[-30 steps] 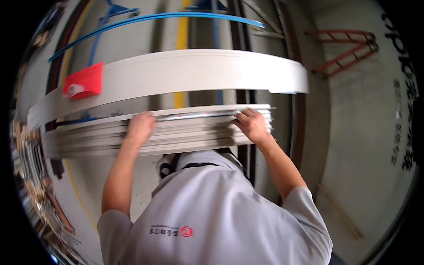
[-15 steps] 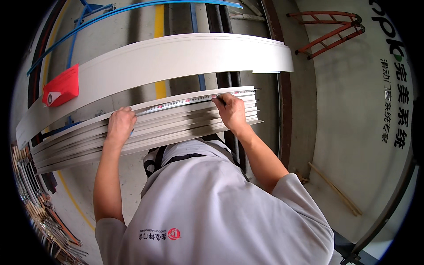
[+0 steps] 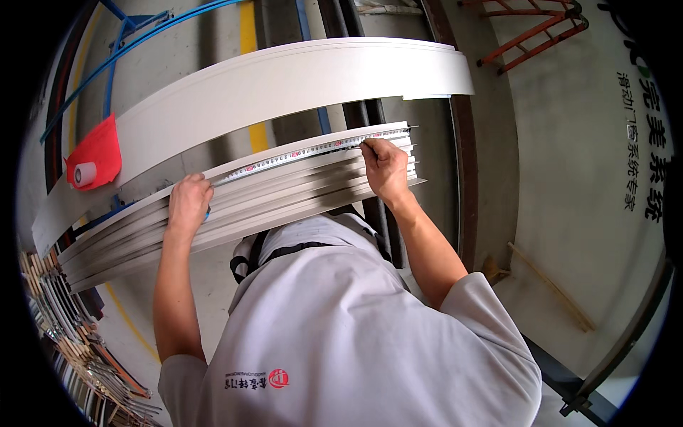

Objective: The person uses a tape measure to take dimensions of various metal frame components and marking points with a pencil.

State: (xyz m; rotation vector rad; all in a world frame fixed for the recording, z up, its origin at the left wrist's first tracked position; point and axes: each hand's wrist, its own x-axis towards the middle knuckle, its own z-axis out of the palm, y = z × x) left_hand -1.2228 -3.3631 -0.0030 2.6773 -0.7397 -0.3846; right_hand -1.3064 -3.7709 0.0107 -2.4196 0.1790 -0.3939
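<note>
A stack of long pale profiles (image 3: 299,178) lies across in front of me. Along its top far edge runs the silvery blade of a tape measure (image 3: 284,157), reaching nearly to the stack's right end. My left hand (image 3: 189,204) is closed at the blade's left end, with a bit of blue showing beside the fingers; the rest of the case is hidden. Farther right, my right hand (image 3: 386,168) has its fingers pinched together at the blade's near edge. A small dark tip seems to poke out from them, too small to name.
Beyond the stack lies a wide white panel (image 3: 284,84) bearing a red sheet (image 3: 107,146) and a white roll (image 3: 85,174). Many thin strips (image 3: 85,356) are piled at lower left. An orange ladder (image 3: 533,43) stands by the wall at far right; wooden sticks (image 3: 553,288) lie below.
My right hand has shifted right along the tape, closer to the profiles' right end. My left hand keeps its closed grip, a little left in view. The whole view has shifted slightly.
</note>
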